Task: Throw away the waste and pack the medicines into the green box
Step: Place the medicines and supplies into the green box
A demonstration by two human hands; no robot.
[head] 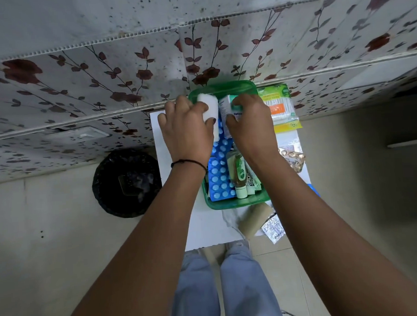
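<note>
A green box (239, 203) stands on a small white table (201, 228). Inside it lie blue blister packs (218, 179), a small yellow-green bottle (238, 173) and a tube (252, 182). My left hand (186, 132) grips a white gauze roll (209, 109) over the box's far end. Beside it, my right hand (251, 124) holds a white and teal medicine carton (228, 108) over the same end. Both hands hide much of the box's far half.
A black bin (126, 184) lined with a bag stands on the floor left of the table. A cotton-swab pack (281, 105) and gold capsule strips (293, 158) lie right of the box. A beige roll (253, 219) and a silver foil strip (274, 231) lie near the front edge.
</note>
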